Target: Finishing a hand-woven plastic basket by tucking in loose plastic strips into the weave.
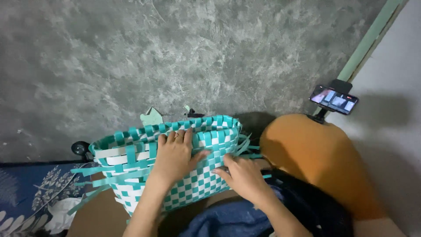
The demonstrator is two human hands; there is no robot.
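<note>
A teal and white woven basket (131,147) made of flat plastic strips lies on its side in my lap, its rim toward the top. My left hand (174,156) presses flat on the basket's checkered wall, fingers reaching over the rim. At the basket's right corner my right hand (243,175) pinches the weave, close to where loose teal strip ends (247,147) stick out. More loose strips (90,180) hang from the left side.
A phone (333,99) on a black stand shows a lit screen at the right, behind an orange cushion (315,158). Grey mottled floor (175,57) fills the top. A small black tape roll (80,148) sits at left, beside a blue patterned mat (30,193). Dark blue cloth (228,221) covers my lap.
</note>
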